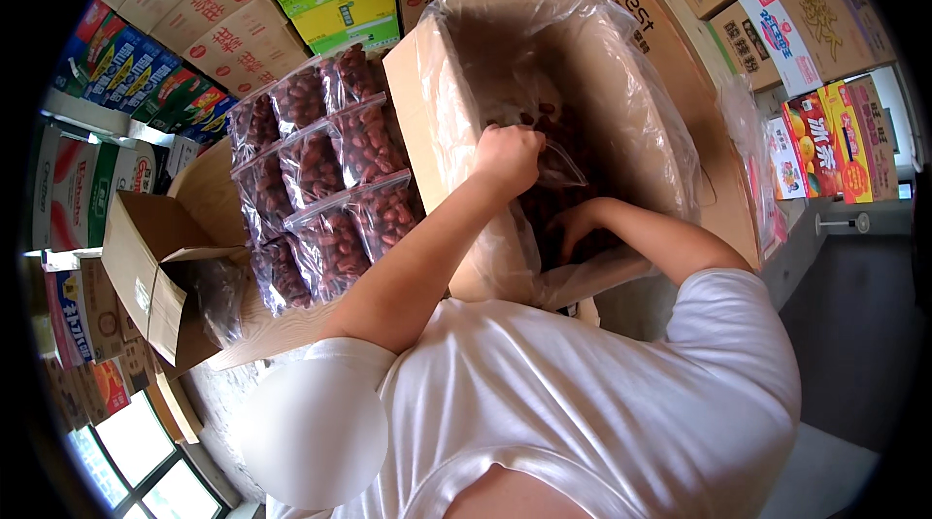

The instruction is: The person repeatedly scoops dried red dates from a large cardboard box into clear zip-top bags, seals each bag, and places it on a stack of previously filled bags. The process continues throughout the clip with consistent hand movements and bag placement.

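Inside a tall cardboard box (427, 111) lined with clear plastic film (670, 121), dark red dried dates (553, 205) lie at the bottom. My left hand (510, 160) is closed in a fist on the rim of a clear plastic bag (563, 167), held over the dates. Lower in the box, my right hand (580, 225) reaches down among the dates, its fingers curved and apart. Its fingertips are in shadow, and I cannot make out any dates in its grasp. How full the bag is stays partly hidden behind my left hand.
Left of the box, several clear zip bags filled with dates (335, 203) stand in rows on a wooden table (277, 330). An open carton (146, 271) holding clear plastic bags (218, 296) sits further left. Stacked cartons (218, 19) line the back and both sides.
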`<state>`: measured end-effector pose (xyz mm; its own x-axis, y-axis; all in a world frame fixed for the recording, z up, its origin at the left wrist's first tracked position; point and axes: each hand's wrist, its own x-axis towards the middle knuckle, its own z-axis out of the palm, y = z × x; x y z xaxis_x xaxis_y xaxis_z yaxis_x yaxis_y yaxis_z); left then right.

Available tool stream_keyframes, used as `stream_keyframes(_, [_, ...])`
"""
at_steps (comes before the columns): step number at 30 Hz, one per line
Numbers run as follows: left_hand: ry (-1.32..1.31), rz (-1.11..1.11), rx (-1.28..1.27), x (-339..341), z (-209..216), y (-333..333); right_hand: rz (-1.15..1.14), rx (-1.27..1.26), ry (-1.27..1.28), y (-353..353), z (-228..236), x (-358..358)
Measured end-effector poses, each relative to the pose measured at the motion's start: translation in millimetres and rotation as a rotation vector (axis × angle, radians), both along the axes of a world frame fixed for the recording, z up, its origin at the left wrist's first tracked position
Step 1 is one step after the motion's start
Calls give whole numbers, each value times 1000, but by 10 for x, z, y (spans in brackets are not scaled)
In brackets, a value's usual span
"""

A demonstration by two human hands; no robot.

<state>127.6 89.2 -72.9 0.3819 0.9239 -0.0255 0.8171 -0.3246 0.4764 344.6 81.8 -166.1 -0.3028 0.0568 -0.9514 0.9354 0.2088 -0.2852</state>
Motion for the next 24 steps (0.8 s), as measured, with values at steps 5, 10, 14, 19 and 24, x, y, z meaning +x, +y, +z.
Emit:
stream_keyframes(5, [-23, 6, 25, -6, -11, -6, -75, 80, 56, -43, 113, 69])
stream_keyframes(10, [-44, 0, 57, 13, -91, 5, -185, 106, 135, -8, -1, 260])
stream_keyframes(14, [22, 12, 43, 10, -98, 1, -683, 27, 261, 24, 1037, -36])
stream_keyframes(19, [79, 8, 13, 29, -91, 29, -960, -289, 909, 132, 1452, -12])
stream_keyframes(24, [-30, 21, -14, 14, -8, 15, -1284, -445, 1169, 303, 1407, -175])
